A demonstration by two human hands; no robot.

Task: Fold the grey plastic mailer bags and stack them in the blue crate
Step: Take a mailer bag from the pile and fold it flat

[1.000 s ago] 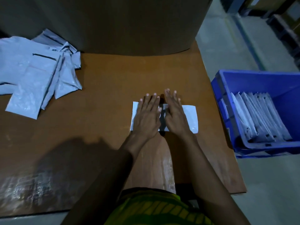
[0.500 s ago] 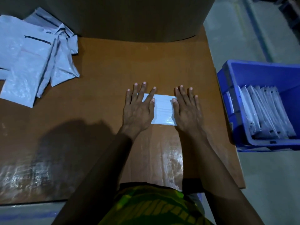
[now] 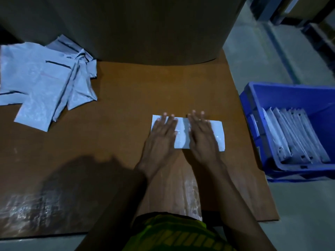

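A folded grey mailer bag (image 3: pixel 182 136) lies flat on the brown table (image 3: pixel 117 133), right of centre. My left hand (image 3: pixel 161 136) presses its left part with straight fingers. My right hand (image 3: pixel 204 136) lies flat on its right part, fingers straight. A strip of the bag shows between the hands, and its right end sticks out past my right hand. A loose pile of unfolded grey mailer bags (image 3: pixel 43 84) lies at the table's far left. The blue crate (image 3: pixel 293 95) stands on the floor to the right, with several folded bags (image 3: pixel 293 136) standing in a row inside.
A large brown cardboard wall (image 3: pixel 126 28) rises along the table's far edge. The table's right edge runs close to the crate. Grey floor (image 3: pixel 253 57) lies beyond, with dark shelving (image 3: pixel 308 15) at the top right. Shiny tape patches mark the near table surface.
Half a second ago my hands were spread toward the bag's two ends; now they have slid inward and lie closer together on it. The bag stays in place.
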